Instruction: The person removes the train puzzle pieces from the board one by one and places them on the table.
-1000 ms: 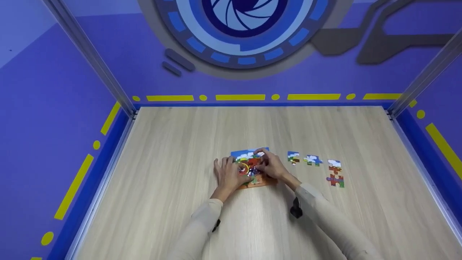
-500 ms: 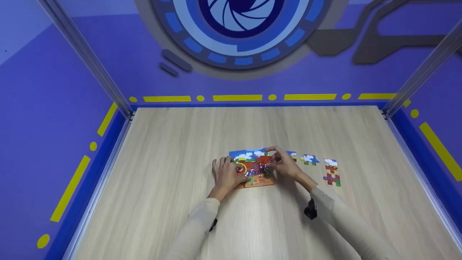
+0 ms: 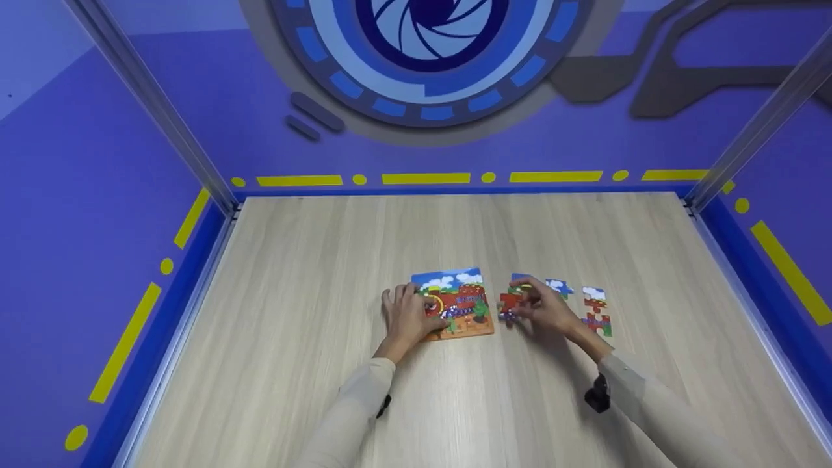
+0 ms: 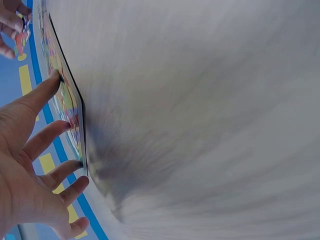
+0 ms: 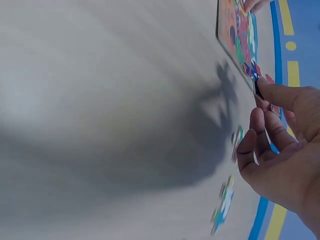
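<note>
"While you're listing, what has just changed?"

"One right hand point(image 3: 545, 305), thumb and fingers pinching a red piece point(image 3: 510, 301); shifted rightward off the puzzle point(image 3: 463, 302)."

"The other?"

"One left hand point(image 3: 407, 314), fingers apart, thumb and fingertips resting on the puzzle at its right; place unchanged. Steadies it, I judge."

"Loose stock?"

"On the table point(image 3: 312, 292): blue-topped piece point(image 3: 517, 276), just beyond the right fingers; cloud piece point(image 3: 557, 285), beyond the knuckles; white-topped piece point(image 3: 594, 294) and red-and-green piece point(image 3: 598, 323), right of that hand."

"Meaning?"

"One piece counts with neither lot, I'd say."
</note>
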Motion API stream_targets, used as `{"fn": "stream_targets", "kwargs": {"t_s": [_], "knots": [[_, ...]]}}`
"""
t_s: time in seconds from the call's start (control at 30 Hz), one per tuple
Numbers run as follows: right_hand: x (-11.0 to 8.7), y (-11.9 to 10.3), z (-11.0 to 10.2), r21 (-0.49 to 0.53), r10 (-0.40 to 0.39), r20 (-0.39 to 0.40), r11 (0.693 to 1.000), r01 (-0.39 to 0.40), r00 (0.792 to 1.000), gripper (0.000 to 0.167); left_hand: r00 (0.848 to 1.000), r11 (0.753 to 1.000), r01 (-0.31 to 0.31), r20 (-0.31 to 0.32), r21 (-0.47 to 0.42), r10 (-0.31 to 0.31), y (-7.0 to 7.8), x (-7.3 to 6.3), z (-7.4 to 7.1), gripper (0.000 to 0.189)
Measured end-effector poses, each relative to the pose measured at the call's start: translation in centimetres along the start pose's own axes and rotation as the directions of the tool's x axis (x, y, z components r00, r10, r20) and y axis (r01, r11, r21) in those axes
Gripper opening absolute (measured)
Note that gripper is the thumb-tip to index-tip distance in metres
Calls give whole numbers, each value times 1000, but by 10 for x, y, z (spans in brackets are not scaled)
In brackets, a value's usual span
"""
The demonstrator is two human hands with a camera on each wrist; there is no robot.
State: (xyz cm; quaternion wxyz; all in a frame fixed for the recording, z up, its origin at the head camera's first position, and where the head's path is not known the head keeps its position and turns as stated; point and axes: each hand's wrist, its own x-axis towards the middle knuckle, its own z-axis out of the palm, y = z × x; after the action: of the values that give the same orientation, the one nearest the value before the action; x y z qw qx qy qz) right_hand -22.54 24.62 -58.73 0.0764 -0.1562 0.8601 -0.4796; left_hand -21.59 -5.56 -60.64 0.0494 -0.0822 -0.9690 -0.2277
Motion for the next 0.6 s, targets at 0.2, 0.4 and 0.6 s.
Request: {"fn": "stream_targets", "kwargs": {"t_s": [0.2,0.4,0.6], "knots": [[-15,10,-17,-42,1,-25,999,-2,1000,45,1000,1000,-2,19,29,2,0,0,-1,50],[-28,15,-33,-71,55,-11,996,-55,998,47,999,999,16,39,36,-18,0,0,-3,51],[-39,21,-49,-64,62,-2,996,-62,998,47,999,1000,10,32,18,-10,2,1,-4,50]]}}
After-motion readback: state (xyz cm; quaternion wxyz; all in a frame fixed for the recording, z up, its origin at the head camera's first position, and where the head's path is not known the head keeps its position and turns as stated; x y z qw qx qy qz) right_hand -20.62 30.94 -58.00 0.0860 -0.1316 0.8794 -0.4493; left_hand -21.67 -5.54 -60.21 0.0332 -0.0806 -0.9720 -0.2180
